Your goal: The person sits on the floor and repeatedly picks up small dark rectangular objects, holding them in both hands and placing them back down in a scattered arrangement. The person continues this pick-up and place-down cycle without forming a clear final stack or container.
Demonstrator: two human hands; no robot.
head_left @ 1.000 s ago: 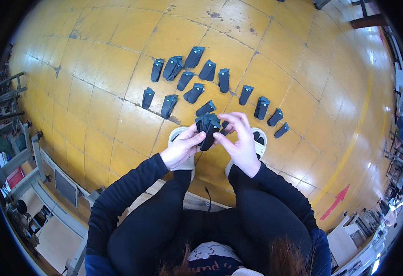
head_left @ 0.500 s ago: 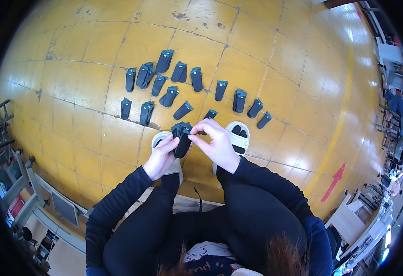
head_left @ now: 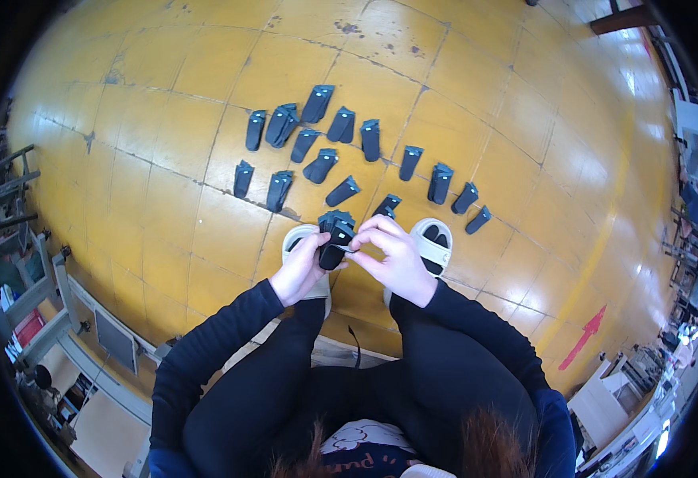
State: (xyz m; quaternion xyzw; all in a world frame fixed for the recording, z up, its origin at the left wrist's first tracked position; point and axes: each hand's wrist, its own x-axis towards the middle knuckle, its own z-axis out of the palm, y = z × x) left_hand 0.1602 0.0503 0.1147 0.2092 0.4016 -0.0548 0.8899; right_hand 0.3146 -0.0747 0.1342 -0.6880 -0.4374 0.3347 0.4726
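A fanned stack of black, tongue-shaped flat pieces [head_left: 333, 256] with teal upper ends is held over the floor between my feet. My left hand [head_left: 299, 269] is closed round the stack's left side, thumb on top. From the right, my right hand [head_left: 398, 261] pinches the edge of the top piece and lifts it a little from the others. Beyond my hands, several similar small piles [head_left: 317, 105] lie in loose rows on the yellow tiles. The nearest pile [head_left: 387, 207] lies just past my right fingers.
My feet are in cream sandals [head_left: 438, 253] on either side of the stack. Metal frames [head_left: 114, 338] stand at the left, white workbench parts [head_left: 600, 398] at the right. A red arrow [head_left: 584, 338] and yellow line mark the tiled floor [head_left: 166, 239]. A dark furniture leg [head_left: 624, 20] shows at upper right.
The whole view has shifted, so the floor piles sit farther right in it. My right fingers now pull up an edge of the top piece, while my left hand keeps its hold.
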